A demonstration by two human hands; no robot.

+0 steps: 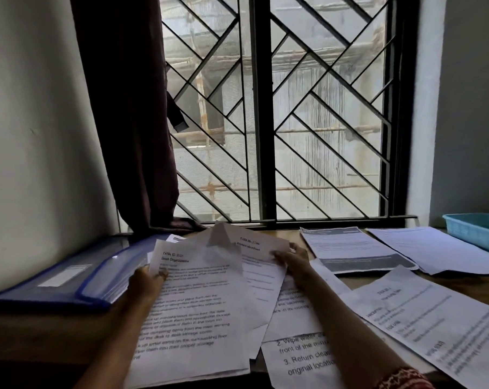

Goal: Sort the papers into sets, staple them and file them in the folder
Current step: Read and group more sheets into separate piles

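1. A white wall (35, 122) filled the far left, with a dark curtain (131, 122) hanging beside it down to the desk (41, 332).
2. A blue folder (69, 279) lay flat on the desk's left side, below the curtain, its open edge facing the papers.
3. The left hand (146, 284) gripped the left edge of a printed sheet (192, 313), thumb on top and fingers curled beneath it. That sheet was lifted and tilted, its lower end reaching the desk's near edge.
4. More sheets fanned out behind it, one with a folded top corner (223, 234) standing up near the sill.
5. The right hand (294, 265) pinched the right edge of a second sheet (260, 265), thumb on its face, the other fingers behind. This sheet overlapped the first from behind.
6. Under both hands lay loose pages (296, 357) in larger print, flat on the desk and partly covered by the right forearm.
7. Behind, a barred window (280, 108) took up the middle of the view.
8. Right of the hands, a page with dark bands (355, 251) lay flat near the sill, with a plain page (434, 248) just beside it.
9. Nearer the person, another printed page (440, 327) lay slantwise by the right forearm.
10. A patterned sleeve cuff (403, 379) showed at the bottom right.
11. A blue tray (476, 228) sat at the far right, its corner touching the plain page.
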